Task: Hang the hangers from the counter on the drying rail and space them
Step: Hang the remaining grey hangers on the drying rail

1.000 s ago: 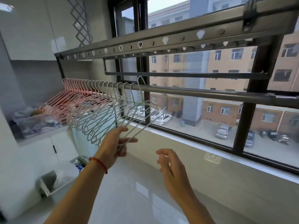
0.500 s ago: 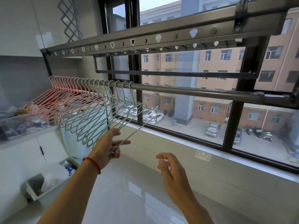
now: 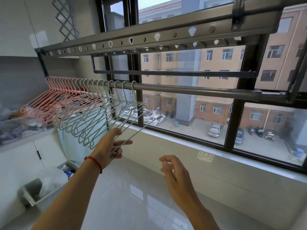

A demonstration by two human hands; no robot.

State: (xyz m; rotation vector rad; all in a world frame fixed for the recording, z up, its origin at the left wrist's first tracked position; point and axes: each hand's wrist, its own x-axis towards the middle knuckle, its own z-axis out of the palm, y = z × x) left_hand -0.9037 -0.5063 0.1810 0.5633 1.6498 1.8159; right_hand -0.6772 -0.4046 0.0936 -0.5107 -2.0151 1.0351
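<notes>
The left hand (image 3: 108,147) pinches the bottom bar of the last green hanger (image 3: 132,123) on the drying rail (image 3: 191,91), toward 10 o'clock; the right hand (image 3: 174,171) hovers with fingers loosely curled, holding nothing. No writing is readable.

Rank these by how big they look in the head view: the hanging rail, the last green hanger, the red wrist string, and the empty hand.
1. Hanging rail, longest by far.
2. Last green hanger, gripped by the left hand.
3. Right hand, empty; it is nearer the camera, so hanger versus hand is unsure.
4. Red wrist string.
</notes>
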